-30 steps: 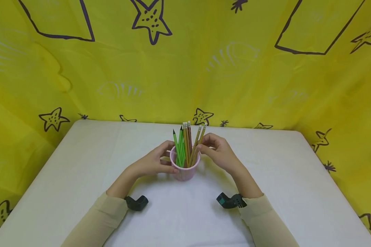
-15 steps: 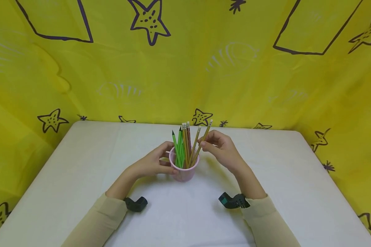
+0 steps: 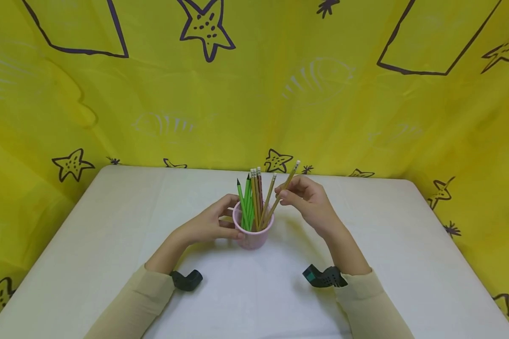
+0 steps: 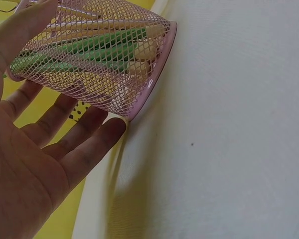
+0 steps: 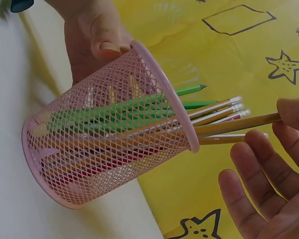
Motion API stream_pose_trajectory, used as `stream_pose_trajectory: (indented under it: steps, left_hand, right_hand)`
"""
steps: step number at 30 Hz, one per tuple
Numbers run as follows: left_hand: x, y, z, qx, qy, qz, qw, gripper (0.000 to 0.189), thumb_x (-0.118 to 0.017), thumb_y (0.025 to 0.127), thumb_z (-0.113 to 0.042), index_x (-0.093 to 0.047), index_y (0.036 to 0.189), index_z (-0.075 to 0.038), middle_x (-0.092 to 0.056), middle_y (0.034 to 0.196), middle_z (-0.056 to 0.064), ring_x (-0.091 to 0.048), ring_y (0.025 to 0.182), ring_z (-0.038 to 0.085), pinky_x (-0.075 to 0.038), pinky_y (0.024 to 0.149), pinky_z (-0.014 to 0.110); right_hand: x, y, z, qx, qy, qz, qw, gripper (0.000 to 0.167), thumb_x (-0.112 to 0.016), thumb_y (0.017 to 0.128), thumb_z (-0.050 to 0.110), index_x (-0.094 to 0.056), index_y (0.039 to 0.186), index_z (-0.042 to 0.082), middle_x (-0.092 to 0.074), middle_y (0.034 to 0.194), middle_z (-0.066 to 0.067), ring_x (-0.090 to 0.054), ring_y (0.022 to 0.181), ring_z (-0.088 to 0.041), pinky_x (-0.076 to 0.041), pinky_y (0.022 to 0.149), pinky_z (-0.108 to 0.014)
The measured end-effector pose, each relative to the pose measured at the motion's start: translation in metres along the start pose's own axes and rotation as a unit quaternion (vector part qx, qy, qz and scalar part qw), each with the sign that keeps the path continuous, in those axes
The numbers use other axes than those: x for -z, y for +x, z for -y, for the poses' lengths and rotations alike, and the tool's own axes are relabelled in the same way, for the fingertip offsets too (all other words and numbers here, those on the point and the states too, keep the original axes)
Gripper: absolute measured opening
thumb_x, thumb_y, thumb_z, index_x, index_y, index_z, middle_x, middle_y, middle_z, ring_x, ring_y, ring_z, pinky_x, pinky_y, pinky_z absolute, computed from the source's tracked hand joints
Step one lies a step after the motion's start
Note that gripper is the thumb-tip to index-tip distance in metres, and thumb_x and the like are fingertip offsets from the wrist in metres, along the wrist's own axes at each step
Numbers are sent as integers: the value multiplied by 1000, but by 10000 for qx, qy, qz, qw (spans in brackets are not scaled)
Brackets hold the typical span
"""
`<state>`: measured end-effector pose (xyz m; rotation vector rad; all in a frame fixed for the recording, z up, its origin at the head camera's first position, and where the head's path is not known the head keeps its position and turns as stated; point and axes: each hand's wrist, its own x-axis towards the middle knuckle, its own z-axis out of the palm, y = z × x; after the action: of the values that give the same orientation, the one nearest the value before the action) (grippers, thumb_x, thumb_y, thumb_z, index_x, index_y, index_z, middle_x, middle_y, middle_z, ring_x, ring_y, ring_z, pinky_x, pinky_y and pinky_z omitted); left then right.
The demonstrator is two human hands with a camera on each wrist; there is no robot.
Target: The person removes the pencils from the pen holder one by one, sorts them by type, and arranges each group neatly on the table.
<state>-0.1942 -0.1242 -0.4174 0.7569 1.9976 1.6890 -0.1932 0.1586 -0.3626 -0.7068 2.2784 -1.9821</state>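
A pink mesh pencil cup stands upright on the white table. My left hand holds it from the left, thumb at the near side of the rim and fingers behind. In the left wrist view the fingertips lie along the mesh. My right hand pinches a golden-yellow pencil between thumb and index finger, eraser end up. Its lower end is still inside the cup, and it leans right over the rim. Green pencils with dark points up share the cup with several yellow and dark red, eraser-topped pencils.
The white tabletop spreads around the cup on all sides. A yellow cloth backdrop with drawn stars and fish hangs behind it. Dark wrist-worn devices, one on the left and one on the right, sit near the sleeve cuffs.
My right hand has moved up and to the right, drawing the yellow pencil partly out so that its eraser end stands higher. The left hand and cup have stayed in place.
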Motion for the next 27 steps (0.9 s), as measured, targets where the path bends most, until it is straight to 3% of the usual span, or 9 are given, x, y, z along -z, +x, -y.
stream_pose_trajectory:
  steps: [12,27]
  left_hand:
    - [0,1,0,6,0,21,10000,77,-83,79,-4,-39,142,-10,-47,140,12,-51,128,34,-53,102,43]
    - [-2,0,1,-3,30,11,10000,76,-82,80,-3,-39,143,-10,-48,140,13,-52,128,34,-53,102,43]
  right_hand:
    - [4,-2,8,131,442,-288,9985,3,-59,98,2,-58,100,1,-70,103,-4,-68,99,-19,-61,85,-32]
    - [13,-7,22,532,812,-482,9941,13,-55,98,-4,-61,102,7,-71,102,-3,-69,92,-18,-61,84,-32]
